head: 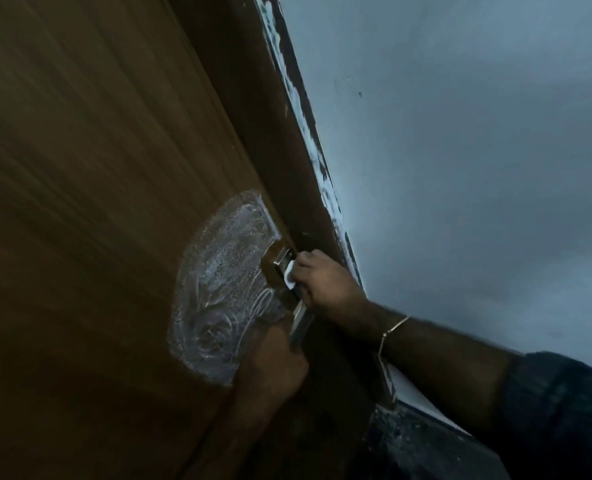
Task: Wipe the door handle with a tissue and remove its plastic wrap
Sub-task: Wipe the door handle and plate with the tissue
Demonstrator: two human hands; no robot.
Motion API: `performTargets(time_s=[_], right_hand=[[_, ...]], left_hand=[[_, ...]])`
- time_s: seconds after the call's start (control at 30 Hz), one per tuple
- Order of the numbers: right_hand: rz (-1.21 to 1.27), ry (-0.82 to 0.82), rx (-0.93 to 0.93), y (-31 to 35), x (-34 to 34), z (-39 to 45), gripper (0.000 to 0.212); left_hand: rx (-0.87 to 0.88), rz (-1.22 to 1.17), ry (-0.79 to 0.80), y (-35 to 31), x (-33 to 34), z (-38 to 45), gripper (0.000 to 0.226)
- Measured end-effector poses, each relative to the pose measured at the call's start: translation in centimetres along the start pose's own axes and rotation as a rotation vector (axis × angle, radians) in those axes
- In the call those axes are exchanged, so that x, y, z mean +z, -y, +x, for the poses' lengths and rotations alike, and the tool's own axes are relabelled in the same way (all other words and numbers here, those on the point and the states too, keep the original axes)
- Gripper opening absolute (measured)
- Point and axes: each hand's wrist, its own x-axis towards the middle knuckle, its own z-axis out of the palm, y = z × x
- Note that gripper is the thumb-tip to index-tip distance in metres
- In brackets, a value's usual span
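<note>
A shiny metal door handle [282, 259] sits on the edge of a brown wooden door [97, 202]. My right hand [325, 282] is closed around a white tissue [289, 271] and presses it against the handle. My left hand [273, 362] lies lower, gripping the handle's lower end [301, 322]. A patch of crinkled clear plastic wrap [218, 289] lies on the door face, left of the handle. Whether any wrap covers the handle itself cannot be made out in the dim light.
The dark door frame [287, 109], smeared with pale paint, runs diagonally to the right of the door. Beyond it is a plain blue-grey wall [460, 150]. A thin bracelet [389, 332] is on my right wrist, and a dark sleeve [557, 403] covers the forearm.
</note>
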Motion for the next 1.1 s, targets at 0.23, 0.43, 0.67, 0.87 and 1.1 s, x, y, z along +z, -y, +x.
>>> performTargets(time_s=[0.23,0.43,0.67,0.87,1.1], right_hand=[[-0.359,0.21,-0.32,-0.1,-1.9,1.0,0.016],[-0.226,0.218,-0.313,-1.6,-2.5,0.9,0.025],[0.276,-0.364,0.166,2.0,0.1,1.4,0.026],[0.03,-0.089,-0.15,0.7,-1.4,1.6,0.027],[0.207,-0.211,0.416,2.8,-0.2,0.4,0.034]], left_hand=[[-0.009,-0.01,0.008,-0.3,0.0,0.2,0.046],[0.007,-0.019,-0.019,-0.3,0.1,0.0,0.049],[-0.025,-0.095,-0.024,0.5,0.5,0.7,0.04],[-0.074,-0.203,0.008,1.6,1.4,2.0,0.027],[-0.107,-0.201,0.046,1.7,1.5,2.4,0.023]])
